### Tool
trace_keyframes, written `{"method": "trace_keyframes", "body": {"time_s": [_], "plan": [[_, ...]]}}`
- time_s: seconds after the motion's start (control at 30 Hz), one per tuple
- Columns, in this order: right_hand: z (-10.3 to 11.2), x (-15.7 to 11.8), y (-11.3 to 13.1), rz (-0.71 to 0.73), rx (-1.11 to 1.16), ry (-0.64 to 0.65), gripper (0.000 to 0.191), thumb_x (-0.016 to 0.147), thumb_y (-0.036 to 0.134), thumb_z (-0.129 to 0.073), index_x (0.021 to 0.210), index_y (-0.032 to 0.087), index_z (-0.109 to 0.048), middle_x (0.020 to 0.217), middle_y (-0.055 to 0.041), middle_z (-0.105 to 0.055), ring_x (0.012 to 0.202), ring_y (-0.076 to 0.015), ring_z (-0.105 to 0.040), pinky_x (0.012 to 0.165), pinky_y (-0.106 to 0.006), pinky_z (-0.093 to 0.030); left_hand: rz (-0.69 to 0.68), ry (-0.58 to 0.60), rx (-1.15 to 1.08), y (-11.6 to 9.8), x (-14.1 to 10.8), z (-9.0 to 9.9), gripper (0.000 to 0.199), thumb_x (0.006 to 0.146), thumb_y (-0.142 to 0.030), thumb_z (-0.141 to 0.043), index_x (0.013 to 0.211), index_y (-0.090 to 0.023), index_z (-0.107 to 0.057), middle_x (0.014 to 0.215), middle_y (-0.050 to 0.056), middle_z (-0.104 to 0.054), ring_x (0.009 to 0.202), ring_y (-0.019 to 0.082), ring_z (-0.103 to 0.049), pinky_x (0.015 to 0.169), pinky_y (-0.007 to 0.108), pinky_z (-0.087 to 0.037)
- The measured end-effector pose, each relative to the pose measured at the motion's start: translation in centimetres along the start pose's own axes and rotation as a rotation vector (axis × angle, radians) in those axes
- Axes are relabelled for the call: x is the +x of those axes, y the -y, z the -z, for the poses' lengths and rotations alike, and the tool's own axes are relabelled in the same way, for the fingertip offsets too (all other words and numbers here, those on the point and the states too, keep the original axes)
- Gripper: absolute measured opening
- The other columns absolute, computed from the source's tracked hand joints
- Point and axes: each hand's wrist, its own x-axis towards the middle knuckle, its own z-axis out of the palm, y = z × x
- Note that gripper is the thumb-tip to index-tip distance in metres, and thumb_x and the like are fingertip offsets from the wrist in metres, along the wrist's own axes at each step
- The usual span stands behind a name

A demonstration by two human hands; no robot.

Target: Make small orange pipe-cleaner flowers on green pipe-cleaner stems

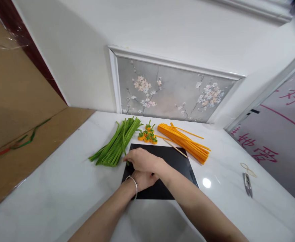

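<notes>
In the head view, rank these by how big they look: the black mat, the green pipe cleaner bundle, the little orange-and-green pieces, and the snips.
1. black mat, partly under the hands.
2. green pipe cleaner bundle.
3 and 4. orange-and-green pieces and snips look much alike; the snips lie nearer the camera, so I leave them unranked.

White marble-look table (49, 188), white wall (162, 30), framed blossom panel (167, 90), brown floor (16, 101), lamp glare on tabletop.
</notes>
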Motion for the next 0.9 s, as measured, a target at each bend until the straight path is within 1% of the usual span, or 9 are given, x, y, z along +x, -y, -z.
{"method": "trace_keyframes", "body": {"time_s": [0.13, 0.2, 0.27, 0.5, 0.53, 0.6, 0.67, 0.77, 0.9], "plan": [[2.6, -2.9, -1.0, -0.074, 0.131, -0.158, 0.040, 0.083, -0.002, -0.043, 0.109, 0.016, -0.067, 0.098, -0.0053, -0.072, 0.086, -0.0138, -0.068, 0.077, -0.022, -0.052, 0.002, 0.070, -0.184, -0.3, 0.7, 0.8, 0.017, 0.079, -0.022, -0.055, 0.079, -0.016, -0.071, 0.078, 0.004, -0.073, 0.076, 0.022, -0.066, 0.072, 0.031, -0.052], [4.2, -5.4, -1.4, -0.103, 0.374, -0.386, 0.035, 0.085, 0.002, -0.043, 0.103, 0.018, -0.069, 0.092, -0.0033, -0.073, 0.080, -0.0130, -0.069, 0.075, -0.024, -0.054, 0.017, 0.075, -0.278, -0.5, 0.9, 1.3, 0.020, 0.083, -0.025, -0.054, 0.081, -0.016, -0.072, 0.079, 0.004, -0.073, 0.073, 0.019, -0.066, 0.071, 0.028, -0.052], [5.9, -8.5, -1.5, -0.097, 0.414, -0.565, 0.032, 0.086, 0.005, -0.045, 0.095, 0.020, -0.071, 0.085, -0.0015, -0.073, 0.078, -0.0137, -0.070, 0.072, -0.025, -0.056, 0.039, 0.067, -0.368, -0.8, 1.1, 1.8, 0.022, 0.084, -0.027, -0.056, 0.095, -0.017, -0.072, 0.089, 0.004, -0.074, 0.080, 0.017, -0.067, 0.077, 0.027, -0.052], [10.7, -18.4, 0.3, -0.149, -0.256, -1.250, 0.034, 0.078, -0.001, -0.062, 0.094, 0.027, -0.072, 0.103, -0.0038, -0.065, 0.095, -0.0222, -0.064, 0.081, -0.037, -0.053, 0.128, 0.055, -0.575, -1.6, 1.6, 3.0, 0.025, 0.080, -0.027, -0.062, 0.103, -0.016, -0.063, 0.100, 0.006, -0.071, 0.091, 0.017, -0.067, 0.081, 0.028, -0.052], [10.8, -18.9, 0.5, -0.126, -0.308, -1.259, 0.034, 0.078, -0.002, -0.061, 0.093, 0.027, -0.071, 0.107, -0.0048, -0.063, 0.101, -0.0245, -0.062, 0.084, -0.041, -0.052, 0.150, 0.050, -0.626, -1.9, 1.6, 3.1, 0.023, 0.079, -0.026, -0.063, 0.100, -0.017, -0.062, 0.096, 0.005, -0.070, 0.090, 0.017, -0.066, 0.081, 0.027, -0.052], [10.2, -19.1, 0.6, -0.090, -0.325, -1.108, 0.034, 0.080, -0.001, -0.058, 0.096, 0.027, -0.069, 0.104, -0.0057, -0.063, 0.102, -0.0251, -0.061, 0.085, -0.042, -0.051, 0.173, 0.059, -0.649, -2.3, 1.7, 3.4, 0.016, 0.078, -0.026, -0.065, 0.092, -0.017, -0.062, 0.088, 0.001, -0.067, 0.083, 0.014, -0.063, 0.076, 0.024, -0.050], [8.6, -18.3, 0.2, -0.106, -0.288, -0.882, 0.036, 0.086, 0.000, -0.051, 0.104, 0.027, -0.067, 0.087, -0.0032, -0.065, 0.080, -0.0161, -0.064, 0.074, -0.031, -0.052, 0.172, 0.073, -0.665, -2.7, 1.7, 3.6, 0.015, 0.079, -0.028, -0.066, 0.090, -0.018, -0.063, 0.087, 0.001, -0.065, 0.077, 0.012, -0.060, 0.070, 0.022, -0.048], [5.4, -16.8, -0.9, -0.208, -0.291, -0.734, 0.040, 0.091, 0.004, -0.044, 0.119, 0.025, -0.062, 0.072, -0.0014, -0.061, 0.063, -0.0122, -0.059, 0.059, -0.022, -0.049, 0.203, 0.109, -0.714, -3.0, 1.6, 3.8, 0.019, 0.080, -0.031, -0.066, 0.093, -0.018, -0.064, 0.085, 0.001, -0.065, 0.068, 0.010, -0.056, 0.058, 0.019, -0.044], [2.5, -16.3, -2.1, -0.204, -0.267, -0.674, 0.043, 0.089, -0.002, -0.035, 0.122, 0.012, -0.059, 0.088, -0.0095, -0.067, 0.078, -0.0174, -0.063, 0.070, -0.029, -0.054, 0.227, 0.122, -0.755, -2.9, 1.7, 4.0, 0.025, 0.078, -0.032, -0.068, 0.098, -0.018, -0.064, 0.090, 0.004, -0.067, 0.070, 0.012, -0.056, 0.053, 0.018, -0.040]]}}
